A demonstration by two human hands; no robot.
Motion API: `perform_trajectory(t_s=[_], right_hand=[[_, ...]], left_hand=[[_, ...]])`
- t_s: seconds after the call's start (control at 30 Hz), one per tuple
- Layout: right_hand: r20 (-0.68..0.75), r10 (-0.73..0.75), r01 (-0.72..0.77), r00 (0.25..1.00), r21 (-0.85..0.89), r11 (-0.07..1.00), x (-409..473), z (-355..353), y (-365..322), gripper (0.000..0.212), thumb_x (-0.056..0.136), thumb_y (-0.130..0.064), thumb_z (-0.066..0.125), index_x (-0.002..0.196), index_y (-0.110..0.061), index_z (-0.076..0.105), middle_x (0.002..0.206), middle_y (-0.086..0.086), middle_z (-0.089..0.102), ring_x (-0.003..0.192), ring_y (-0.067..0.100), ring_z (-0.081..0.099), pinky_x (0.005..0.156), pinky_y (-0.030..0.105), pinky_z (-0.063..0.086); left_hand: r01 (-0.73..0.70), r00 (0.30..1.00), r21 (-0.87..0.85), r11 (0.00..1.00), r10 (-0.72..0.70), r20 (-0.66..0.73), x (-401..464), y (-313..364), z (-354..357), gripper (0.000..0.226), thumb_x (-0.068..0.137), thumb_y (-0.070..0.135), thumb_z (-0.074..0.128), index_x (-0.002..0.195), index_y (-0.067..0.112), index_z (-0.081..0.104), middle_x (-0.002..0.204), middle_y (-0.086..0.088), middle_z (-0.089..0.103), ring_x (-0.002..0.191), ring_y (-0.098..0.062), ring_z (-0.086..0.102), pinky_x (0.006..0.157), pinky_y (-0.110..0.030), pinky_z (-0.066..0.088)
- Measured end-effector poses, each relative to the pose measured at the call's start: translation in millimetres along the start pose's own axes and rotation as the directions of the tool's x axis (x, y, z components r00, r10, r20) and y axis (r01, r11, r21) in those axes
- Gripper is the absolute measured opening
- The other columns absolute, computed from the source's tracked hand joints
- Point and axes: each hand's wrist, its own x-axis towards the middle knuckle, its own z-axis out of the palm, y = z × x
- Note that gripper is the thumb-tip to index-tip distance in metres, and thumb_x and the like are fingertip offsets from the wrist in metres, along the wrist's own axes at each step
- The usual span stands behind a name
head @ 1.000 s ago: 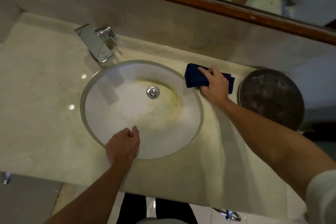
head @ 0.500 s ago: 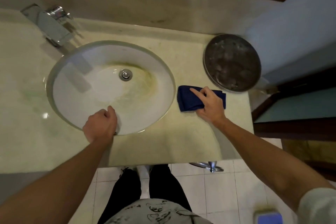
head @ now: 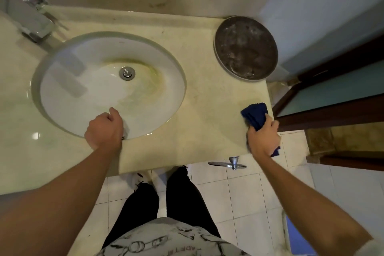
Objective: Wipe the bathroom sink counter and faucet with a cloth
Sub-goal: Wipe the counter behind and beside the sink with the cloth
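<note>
Blue cloth [head: 255, 116] gripped by right hand [head: 262, 138] — left hand [head: 104, 129] curled on sink [head: 62, 110] rim.

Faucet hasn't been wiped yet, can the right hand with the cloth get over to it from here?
Probably yes: the right hand grips the cloth at the counter's far end from the faucet, with only open basin between.

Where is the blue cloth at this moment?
In the head view, the blue cloth is at the front right corner of the counter, held in the right hand, nearer the viewer than the round metal tray.
</note>
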Motion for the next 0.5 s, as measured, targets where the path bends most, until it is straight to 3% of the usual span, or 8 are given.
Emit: perform_trajectory(t_s=[0.13,0.2,0.37,0.5], right_hand=[[0.011,0.125,-0.125,0.992,0.108,0.986,-50.8,11.4,-65.3,0.059,0.09,-0.025,0.068,0.142,-0.011,0.043,0.128,0.016,0.051,0.09,0.042,0.064,0.071,0.04,0.047],[0.044,0.114,-0.119,0.993,0.141,0.983,-77.6,18.1,-109.1,0.063,0.089,-0.027,0.069,0.143,-0.013,0.042,0.13,0.012,0.05,0.092,0.039,0.065,0.072,0.039,0.048],[0.164,-0.179,0.15,0.97,0.174,0.973,-134.2,32.3,-199.3,0.066,0.085,-0.024,0.069,0.144,-0.015,0.042,0.127,0.006,0.05,0.086,0.03,0.064,0.065,0.034,0.039],[0.128,-0.297,0.271,0.946,0.186,0.944,-80.8,28.3,-207.2,0.058,0.085,-0.025,0.063,0.14,-0.018,0.046,0.125,0.005,0.053,0.083,0.033,0.064,0.066,0.035,0.039]], left_hand=[[0.015,1.0,-0.001,1.0,-0.015,0.015,0.2,0.6,-0.5,0.058,0.099,0.044,0.029,0.062,0.01,0.056,0.059,-0.01,0.054,0.058,-0.034,0.051,0.065,-0.037,0.041],[0.017,1.0,-0.003,1.0,-0.017,0.025,-0.2,1.3,-1.7,0.058,0.1,0.044,0.029,0.063,0.009,0.057,0.06,-0.009,0.053,0.059,-0.033,0.05,0.066,-0.037,0.04],[-0.007,0.999,-0.017,1.0,0.008,0.051,-0.8,0.1,-5.9,0.059,0.101,0.042,0.026,0.065,0.008,0.059,0.061,-0.011,0.056,0.055,-0.029,0.049,0.064,-0.037,0.042],[-0.03,0.998,-0.013,0.999,0.03,0.049,-0.3,0.6,-5.9,0.059,0.101,0.042,0.026,0.066,0.011,0.061,0.059,-0.007,0.055,0.057,-0.031,0.054,0.065,-0.037,0.047]])
